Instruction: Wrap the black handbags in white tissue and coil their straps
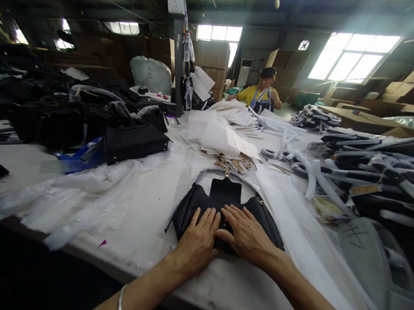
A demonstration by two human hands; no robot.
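Note:
A black handbag lies on the white table close to its front edge. Its flap points away from me, and a wrapped handle arches behind it with a gold-coloured clasp at the top. My left hand rests flat on the left part of the bag, fingers stretched out. Beside it my right hand is laid flat on the bag's middle and right, fingers extended and pointing to the upper left. Both hands touch the bag from above without gripping it.
Clear plastic bags lie at the left, near a black bag and a blue item. White paper sheets are piled behind. Wrapped straps and black bags crowd the right. A person is across the table.

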